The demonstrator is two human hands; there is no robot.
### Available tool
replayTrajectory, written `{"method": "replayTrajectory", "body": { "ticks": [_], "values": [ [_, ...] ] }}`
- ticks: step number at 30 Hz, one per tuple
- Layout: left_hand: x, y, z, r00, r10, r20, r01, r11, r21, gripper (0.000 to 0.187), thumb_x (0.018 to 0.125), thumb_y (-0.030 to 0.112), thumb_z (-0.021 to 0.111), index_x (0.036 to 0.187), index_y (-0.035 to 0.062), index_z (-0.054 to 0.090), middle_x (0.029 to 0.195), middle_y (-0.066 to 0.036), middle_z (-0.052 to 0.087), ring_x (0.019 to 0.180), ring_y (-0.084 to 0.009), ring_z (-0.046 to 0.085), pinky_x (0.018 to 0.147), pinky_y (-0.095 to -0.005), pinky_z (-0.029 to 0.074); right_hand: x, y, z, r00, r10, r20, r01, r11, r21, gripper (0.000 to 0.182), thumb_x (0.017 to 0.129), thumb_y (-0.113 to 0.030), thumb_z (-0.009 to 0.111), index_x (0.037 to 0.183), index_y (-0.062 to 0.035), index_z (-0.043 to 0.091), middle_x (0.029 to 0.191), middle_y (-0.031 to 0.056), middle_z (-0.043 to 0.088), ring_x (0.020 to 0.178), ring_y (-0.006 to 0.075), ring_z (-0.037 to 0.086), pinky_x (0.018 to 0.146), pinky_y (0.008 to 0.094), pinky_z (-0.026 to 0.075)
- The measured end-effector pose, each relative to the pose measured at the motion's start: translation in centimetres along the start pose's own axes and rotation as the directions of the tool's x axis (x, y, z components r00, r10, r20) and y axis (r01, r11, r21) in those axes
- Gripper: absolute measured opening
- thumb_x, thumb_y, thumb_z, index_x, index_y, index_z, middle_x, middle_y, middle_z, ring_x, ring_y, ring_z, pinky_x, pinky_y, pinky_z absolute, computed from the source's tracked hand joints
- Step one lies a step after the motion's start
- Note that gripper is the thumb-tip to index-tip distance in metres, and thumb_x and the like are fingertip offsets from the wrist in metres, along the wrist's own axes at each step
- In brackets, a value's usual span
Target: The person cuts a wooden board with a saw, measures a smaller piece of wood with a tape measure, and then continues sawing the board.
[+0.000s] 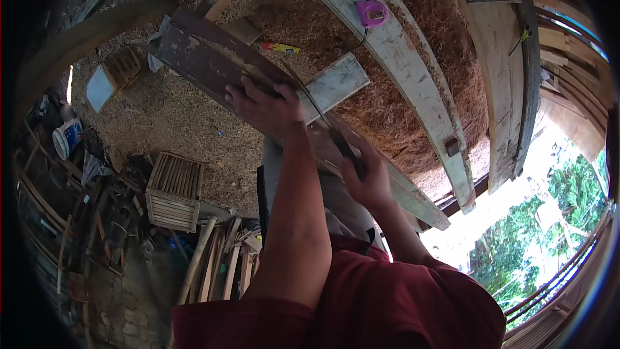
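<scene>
My left hand [268, 106] lies with spread fingers on a worn brown plank [200, 52], beside a short whitish board [339, 84]. The fist of my right hand [368, 178] is wrapped round the dark handle of a handsaw [314, 105]. Its long thin blade shows nearly edge-on and crosses the whitish board close to my left hand. The teeth cannot be made out. Part of the board's near end is hidden by the blade and my hand.
A pink tape measure [372, 13] rests on a long pale plank [413, 64] at the right. A yellow-red packet [279, 47] lies beyond the brown plank. Left stand a slatted wooden crate [173, 192] and a white-topped stool [100, 88]. Shavings cover the floor.
</scene>
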State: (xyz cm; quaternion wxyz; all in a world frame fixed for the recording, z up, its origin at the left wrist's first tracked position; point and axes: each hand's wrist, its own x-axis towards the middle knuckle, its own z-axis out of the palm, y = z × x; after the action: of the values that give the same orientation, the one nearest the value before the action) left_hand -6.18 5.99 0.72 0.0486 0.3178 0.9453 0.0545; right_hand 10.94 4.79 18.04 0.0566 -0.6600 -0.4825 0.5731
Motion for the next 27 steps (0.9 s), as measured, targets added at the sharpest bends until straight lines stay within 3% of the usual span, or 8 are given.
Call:
{"method": "replayTrajectory", "body": {
  "ticks": [3,4,6,9,16,19,23,27],
  "values": [
    [-0.4,-0.1,0.0,1.0,-0.007,0.017,0.007,1.0,0.011,0.075,0.092,0.036,0.057,0.158,0.006,0.039,0.167,-0.027,0.028,0.156,-0.0477,0.028,0.123,-0.0634,0.035,-5.4,-1.8,-3.6,0.998,0.056,0.04,-0.054,0.998,-0.031,0.044,0.091,-0.01,0.061,0.135,-0.0035,0.062,0.063,0.0,0.06,0.054,0.0085,0.054,0.055,0.0298,0.042],
    [-0.3,-0.1,0.0,1.0,-0.01,0.018,0.01,1.0,0.022,0.075,0.091,0.035,0.058,0.158,0.007,0.039,0.166,-0.026,0.029,0.156,-0.0469,0.029,0.122,-0.0631,0.036,-5.3,-2.6,-3.7,0.996,0.077,0.042,-0.076,0.996,-0.037,0.044,0.091,-0.01,0.061,0.135,-0.0035,0.063,0.062,-0.0004,0.059,0.054,0.0084,0.053,0.054,0.0299,0.041],
    [-0.3,-0.3,0.3,1.0,0.014,-0.003,-0.014,0.999,0.042,0.076,0.091,0.035,0.058,0.158,0.0062,0.038,0.167,-0.027,0.028,0.157,-0.0467,0.028,0.123,-0.0631,0.036,-2.6,-4.1,-2.7,0.958,0.276,0.078,-0.269,0.959,-0.094,0.048,0.087,-0.017,0.065,0.134,-0.008,0.065,0.098,0.0236,0.074,0.088,0.0399,0.077,0.075,0.0444,0.058],
    [-0.7,-0.7,0.2,0.999,0.031,-0.009,-0.03,0.998,0.057,0.076,0.091,0.035,0.056,0.159,0.0049,0.037,0.167,-0.027,0.027,0.157,-0.0468,0.026,0.123,-0.0633,0.036,2.3,-1.4,0.9,0.997,0.071,-0.016,-0.071,0.997,0.003,0.048,0.087,-0.017,0.065,0.134,-0.0093,0.065,0.091,0.0219,0.073,0.081,0.0387,0.076,0.072,0.0446,0.057],
    [-0.3,-0.5,0.3,0.999,0.031,0.028,-0.033,0.998,0.045,0.075,0.093,0.036,0.055,0.158,0.0024,0.036,0.167,-0.029,0.025,0.157,-0.0477,0.025,0.123,-0.0641,0.035,-4.9,-4.3,-4.4,0.925,0.36,0.119,-0.356,0.933,-0.054,0.043,0.09,-0.017,0.067,0.132,-0.0069,0.064,0.092,0.0242,0.074,0.082,0.0437,0.074,0.073,0.0453,0.057],
    [-0.4,-0.1,-0.1,0.999,0.028,0.031,-0.029,0.999,0.028,0.075,0.094,0.036,0.055,0.158,0.002,0.036,0.167,-0.03,0.024,0.158,-0.0478,0.025,0.123,-0.0646,0.034,1.1,-1.8,0.3,0.995,0.097,0.018,-0.095,0.991,-0.092,0.046,0.089,-0.018,0.065,0.134,-0.0098,0.064,0.091,0.0205,0.075,0.078,0.04,0.075,0.07,0.0462,0.057],
    [-0.1,-0.1,0.2,0.999,0.028,0.036,-0.029,0.999,0.016,0.076,0.094,0.037,0.055,0.159,0.0017,0.036,0.168,-0.03,0.023,0.158,-0.048,0.024,0.123,-0.0647,0.034,-4.0,-3.0,-2.5,0.991,0.134,0.025,-0.134,0.991,-0.001,0.039,0.09,-0.021,0.069,0.126,-0.0066,0.065,0.089,0.0234,0.073,0.081,0.0455,0.073,0.068,0.0495,0.057],
    [-0.2,0.1,-0.1,0.999,0.002,0.053,-0.004,1.0,0.031,0.077,0.094,0.038,0.055,0.159,0.0018,0.036,0.168,-0.029,0.023,0.158,-0.0479,0.024,0.124,-0.0647,0.032,-2.9,-3.2,-2.5,0.989,0.145,0.04,-0.143,0.989,-0.045,0.043,0.089,-0.02,0.068,0.13,-0.0092,0.064,0.09,0.0204,0.075,0.082,0.0431,0.075,0.071,0.0476,0.059]
  ]
}}
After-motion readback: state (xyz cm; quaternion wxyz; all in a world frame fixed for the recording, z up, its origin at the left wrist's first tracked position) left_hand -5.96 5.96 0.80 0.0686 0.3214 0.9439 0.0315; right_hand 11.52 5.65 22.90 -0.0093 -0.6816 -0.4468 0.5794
